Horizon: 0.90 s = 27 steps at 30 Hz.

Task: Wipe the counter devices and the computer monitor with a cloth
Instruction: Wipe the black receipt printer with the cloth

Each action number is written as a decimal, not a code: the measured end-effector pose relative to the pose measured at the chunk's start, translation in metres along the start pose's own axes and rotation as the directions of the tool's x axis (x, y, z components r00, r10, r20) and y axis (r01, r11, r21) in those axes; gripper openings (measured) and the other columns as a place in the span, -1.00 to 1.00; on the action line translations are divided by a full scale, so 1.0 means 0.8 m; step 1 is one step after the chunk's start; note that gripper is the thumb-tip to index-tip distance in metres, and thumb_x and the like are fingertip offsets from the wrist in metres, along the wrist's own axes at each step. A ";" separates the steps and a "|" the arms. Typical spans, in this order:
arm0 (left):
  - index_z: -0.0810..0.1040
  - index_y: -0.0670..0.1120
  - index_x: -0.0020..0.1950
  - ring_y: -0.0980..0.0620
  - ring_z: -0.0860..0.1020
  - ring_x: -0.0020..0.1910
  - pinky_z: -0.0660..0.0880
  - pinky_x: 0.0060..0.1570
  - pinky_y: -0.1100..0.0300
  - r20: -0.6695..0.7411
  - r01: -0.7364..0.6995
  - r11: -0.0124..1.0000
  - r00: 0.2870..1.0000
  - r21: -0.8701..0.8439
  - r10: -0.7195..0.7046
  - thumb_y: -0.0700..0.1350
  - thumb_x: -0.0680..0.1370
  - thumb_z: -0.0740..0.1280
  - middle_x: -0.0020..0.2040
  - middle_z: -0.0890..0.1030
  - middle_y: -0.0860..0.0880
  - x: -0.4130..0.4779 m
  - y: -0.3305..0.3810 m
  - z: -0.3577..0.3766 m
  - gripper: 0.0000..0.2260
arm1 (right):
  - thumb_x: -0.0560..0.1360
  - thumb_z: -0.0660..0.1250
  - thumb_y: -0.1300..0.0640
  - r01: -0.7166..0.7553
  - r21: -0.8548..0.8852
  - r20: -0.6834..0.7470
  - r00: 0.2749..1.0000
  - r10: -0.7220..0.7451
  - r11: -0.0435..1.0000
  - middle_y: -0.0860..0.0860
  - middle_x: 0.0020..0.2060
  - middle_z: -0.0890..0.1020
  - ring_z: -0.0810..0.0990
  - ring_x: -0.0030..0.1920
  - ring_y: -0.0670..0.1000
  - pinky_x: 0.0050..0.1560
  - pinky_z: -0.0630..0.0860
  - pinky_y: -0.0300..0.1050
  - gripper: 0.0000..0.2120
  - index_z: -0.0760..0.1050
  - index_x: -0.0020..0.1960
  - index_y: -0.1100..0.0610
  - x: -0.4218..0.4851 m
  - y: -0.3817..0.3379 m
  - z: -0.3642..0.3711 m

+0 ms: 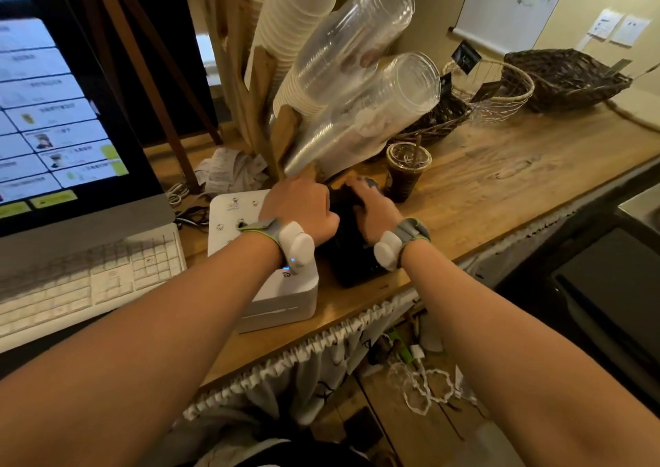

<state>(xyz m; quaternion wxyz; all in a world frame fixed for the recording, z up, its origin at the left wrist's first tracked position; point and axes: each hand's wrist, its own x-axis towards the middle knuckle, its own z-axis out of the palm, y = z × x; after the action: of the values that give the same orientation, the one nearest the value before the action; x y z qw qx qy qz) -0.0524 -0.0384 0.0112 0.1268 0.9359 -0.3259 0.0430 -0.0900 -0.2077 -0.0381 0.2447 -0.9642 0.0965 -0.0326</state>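
A black counter device (357, 270) lies on the wooden counter (500, 188) beside a white printer (285, 298). My left hand (300, 206) curls over the device's far left end, its fingers hidden behind it. My right hand (375, 209) lies flat on top of the device, and a small grey piece of cloth (371, 182) shows at its fingertips. What is dark between the two hands I cannot make out. The computer monitor (71, 109) stands lit at the left with a white keyboard (89, 281) in front of it.
An iced drink cup (407, 170) stands just beyond my right hand. Tilted stacks of clear plastic cups (360, 73) and paper cups (282, 38) lean over the devices. Crumpled receipts (232, 170) lie behind the printer. Wicker baskets (568, 77) sit at the far right.
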 end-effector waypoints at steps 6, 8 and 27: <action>0.52 0.03 -0.20 -0.06 0.51 -0.12 0.52 -0.10 0.06 -0.084 0.097 0.994 0.991 -0.046 -0.101 0.11 0.42 0.25 -0.17 0.58 0.00 -0.005 -0.030 0.000 -0.83 | 0.61 0.14 0.28 0.019 0.006 0.006 1.000 -0.019 1.000 0.02 0.58 0.14 0.19 0.55 0.14 0.49 0.23 0.01 -0.41 0.12 0.57 -0.06 -0.017 -0.027 0.021; 0.54 0.01 -0.06 -0.11 0.48 0.05 0.47 0.06 0.02 -0.082 0.143 0.989 0.986 -0.024 -0.144 0.17 0.44 0.25 0.00 0.56 -0.05 -0.009 -0.048 0.004 -0.74 | 0.62 0.12 0.28 0.025 0.043 0.015 1.000 -0.026 0.999 -0.05 0.57 0.15 0.17 0.56 0.08 0.51 0.21 -0.02 -0.41 0.13 0.56 -0.13 -0.024 -0.023 0.028; 0.55 -0.02 0.22 -0.15 0.67 -0.07 0.62 -0.10 -0.03 0.443 0.669 0.139 0.618 -0.730 -0.650 0.17 0.27 0.52 0.06 0.68 -0.09 -0.072 -0.133 0.020 -0.43 | 0.32 0.39 -0.28 -0.488 0.490 0.076 0.849 0.522 0.723 -0.02 -0.11 0.68 0.65 -0.08 0.06 -0.02 0.61 -0.01 -0.62 0.64 -0.05 -0.02 -0.012 0.049 -0.040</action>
<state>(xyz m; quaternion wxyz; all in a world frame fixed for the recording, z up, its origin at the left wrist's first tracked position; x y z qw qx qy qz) -0.0314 0.0719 -0.0358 0.5691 0.7871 0.1406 -0.1919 -0.1092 -0.2547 -0.0288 0.4777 -0.8047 0.3520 -0.0205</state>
